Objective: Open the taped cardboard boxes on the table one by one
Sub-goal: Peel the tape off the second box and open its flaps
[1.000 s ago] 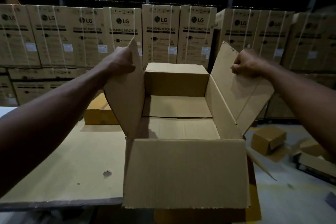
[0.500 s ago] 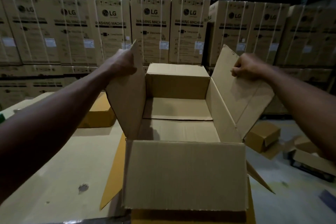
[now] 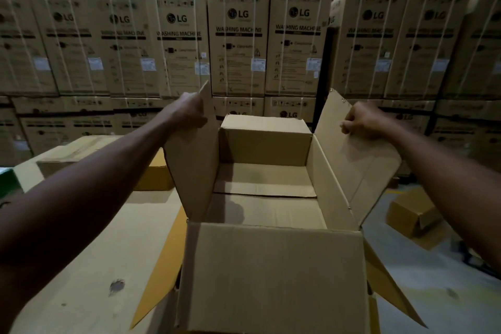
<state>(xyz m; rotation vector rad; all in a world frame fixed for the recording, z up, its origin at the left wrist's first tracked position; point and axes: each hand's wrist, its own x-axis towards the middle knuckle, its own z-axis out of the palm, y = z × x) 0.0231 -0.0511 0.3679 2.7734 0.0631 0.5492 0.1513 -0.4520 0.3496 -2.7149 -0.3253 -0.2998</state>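
A large brown cardboard box (image 3: pixel 271 274) stands open in front of me at the table's right end, its inside bare. My left hand (image 3: pixel 187 114) grips the top edge of the box's left flap (image 3: pixel 193 171), which stands nearly upright. My right hand (image 3: pixel 360 120) grips the upper edge of the right flap (image 3: pixel 352 160), which leans outward to the right. The far flap and the near flap are both up.
The cardboard-covered table (image 3: pixel 81 266) stretches left. A yellow-brown box (image 3: pixel 156 175) and a flatter box (image 3: pixel 73 154) sit on it at the back left. Loose boxes (image 3: pixel 412 214) lie on the floor at right. Stacked washing machine cartons (image 3: pixel 238 43) form a wall behind.
Both hands keep their grip on the side flaps. The view has shifted, and more of the table's left side and of a flat cardboard sheet under the box shows.
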